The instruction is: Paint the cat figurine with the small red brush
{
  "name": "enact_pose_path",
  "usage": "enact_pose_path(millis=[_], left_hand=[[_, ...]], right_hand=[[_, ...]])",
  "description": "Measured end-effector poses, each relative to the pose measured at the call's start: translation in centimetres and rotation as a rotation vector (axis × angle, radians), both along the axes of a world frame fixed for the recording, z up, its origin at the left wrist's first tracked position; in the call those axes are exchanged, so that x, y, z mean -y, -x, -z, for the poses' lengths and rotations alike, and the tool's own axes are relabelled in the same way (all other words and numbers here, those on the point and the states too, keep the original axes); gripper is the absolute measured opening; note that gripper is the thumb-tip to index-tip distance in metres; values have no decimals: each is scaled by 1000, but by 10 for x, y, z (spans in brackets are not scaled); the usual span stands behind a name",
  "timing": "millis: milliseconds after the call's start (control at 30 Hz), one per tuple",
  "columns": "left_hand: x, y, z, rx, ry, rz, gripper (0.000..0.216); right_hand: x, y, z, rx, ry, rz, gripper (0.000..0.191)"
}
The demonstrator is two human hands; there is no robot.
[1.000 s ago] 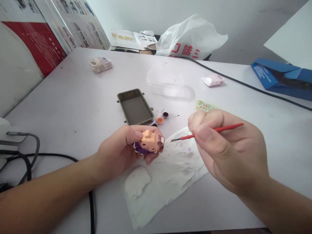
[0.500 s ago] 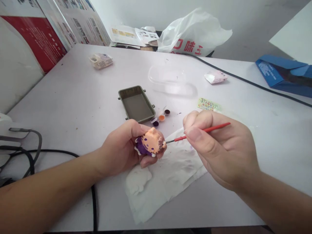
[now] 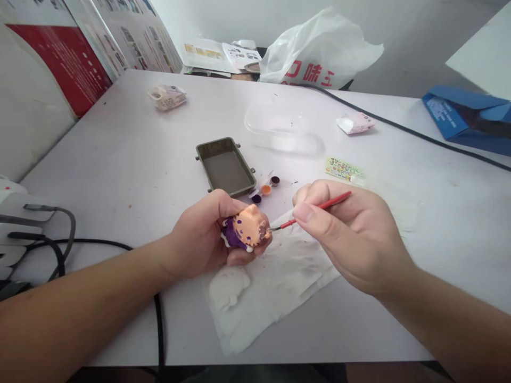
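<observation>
My left hand [image 3: 207, 226] is closed around a small painted figurine [image 3: 245, 226] with an orange head, purple body and white feet. Between the thumb and fingers of my right hand [image 3: 343, 229] is a thin red paintbrush [image 3: 329, 202], its tip at the brownish right side of the figurine's head. Just beyond the figurine stand small paint pots [image 3: 265, 190] in dark purple, orange and dark brown. Under my hands a white tissue [image 3: 275, 303] lies on the table, with an unpainted white figurine [image 3: 228, 287] on its left part.
A grey-green open tray [image 3: 227, 167] sits behind my left hand. Farther back are a clear plastic shell [image 3: 285, 130], a sticker sheet [image 3: 344, 169], two small packets and a blue box [image 3: 463, 114]. Black cables [image 3: 159, 335] run at the left and back right.
The whole view has shifted slightly. My right hand has moved a little left with the paintbrush, whose tip stays by the figurine's head. The left hand still holds the figurine.
</observation>
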State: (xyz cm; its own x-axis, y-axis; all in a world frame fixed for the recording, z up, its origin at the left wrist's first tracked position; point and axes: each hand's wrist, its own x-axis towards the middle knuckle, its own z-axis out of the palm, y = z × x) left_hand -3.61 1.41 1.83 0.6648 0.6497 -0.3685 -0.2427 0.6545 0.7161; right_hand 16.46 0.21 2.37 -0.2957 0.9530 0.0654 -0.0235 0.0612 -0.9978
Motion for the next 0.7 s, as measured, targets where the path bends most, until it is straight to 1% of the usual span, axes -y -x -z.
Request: enact_pose_path(millis=[100, 233, 400, 567, 700], left_hand=[[-1, 0, 0, 18, 2, 9, 27], [-2, 0, 1, 27, -5, 26, 26], [-1, 1, 1, 20, -10, 41, 29], [-1, 1, 2, 17, -15, 51, 28], [-2, 1, 1, 51, -10, 60, 27]], right_hand=[[-2, 0, 1, 19, 16, -2, 25], [-3, -1, 3, -9, 60, -12, 24], [-3, -4, 5, -31, 62, -2, 24], [-2, -5, 5, -107, 87, 5, 25], [0, -2, 5, -155, 90, -37, 25]])
